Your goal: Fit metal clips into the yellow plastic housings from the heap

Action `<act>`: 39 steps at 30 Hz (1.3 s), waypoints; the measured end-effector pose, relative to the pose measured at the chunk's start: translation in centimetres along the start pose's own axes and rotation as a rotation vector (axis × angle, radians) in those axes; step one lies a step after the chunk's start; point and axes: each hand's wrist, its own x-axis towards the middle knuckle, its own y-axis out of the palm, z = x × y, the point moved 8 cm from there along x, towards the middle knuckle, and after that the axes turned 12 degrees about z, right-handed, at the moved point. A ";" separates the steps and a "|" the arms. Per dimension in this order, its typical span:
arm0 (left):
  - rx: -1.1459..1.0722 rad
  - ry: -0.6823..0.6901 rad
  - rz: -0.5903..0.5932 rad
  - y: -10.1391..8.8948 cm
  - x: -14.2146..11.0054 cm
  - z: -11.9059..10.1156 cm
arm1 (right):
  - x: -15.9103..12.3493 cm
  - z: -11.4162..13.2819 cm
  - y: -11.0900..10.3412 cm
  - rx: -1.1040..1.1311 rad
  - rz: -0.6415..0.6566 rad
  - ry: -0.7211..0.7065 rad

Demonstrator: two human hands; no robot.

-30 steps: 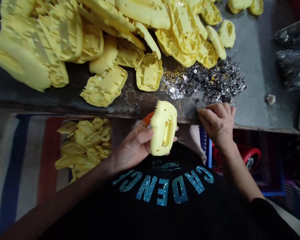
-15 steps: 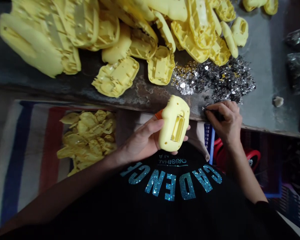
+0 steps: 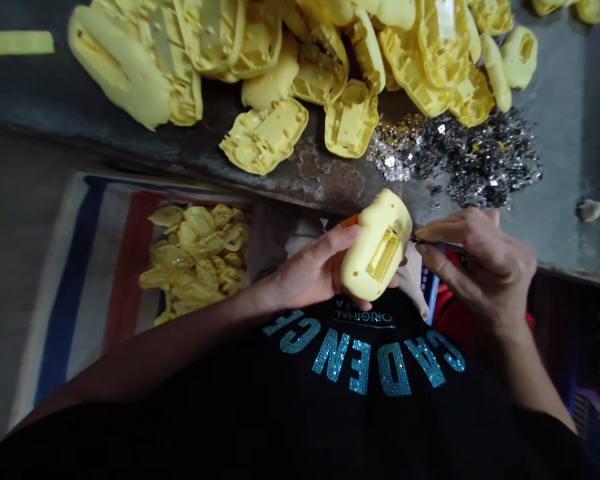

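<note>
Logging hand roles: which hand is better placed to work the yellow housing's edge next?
Right, likely: the right hand pinches a small dark tool with its tip at the edge of the yellow plastic housing, while the left hand cradles it.

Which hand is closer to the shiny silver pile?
Right. The right hand is just below the silver pile, not touching it; the left hand is farther off, to its lower left, holding a yellow shell.
</note>
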 end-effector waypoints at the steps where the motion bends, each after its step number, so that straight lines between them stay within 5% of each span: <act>1: -0.005 -0.004 0.004 0.1 0.0 0.1 | 0.3 0.6 0.0 -0.010 0.025 -0.029; 10: 0.008 -0.066 0.000 0.5 -0.4 0.5 | 1.9 2.8 0.2 -0.284 0.174 -0.226; 25: -0.021 -0.025 0.023 0.7 -0.1 0.3 | 2.8 3.2 0.4 -0.340 0.279 -0.255; 34: -0.024 -0.025 0.012 0.6 -0.1 0.3 | 0.9 2.3 -0.5 -0.133 -0.039 -0.066; 39: 0.013 0.073 -0.060 0.8 -0.5 -0.2 | -0.1 0.5 0.2 -0.047 -0.092 0.082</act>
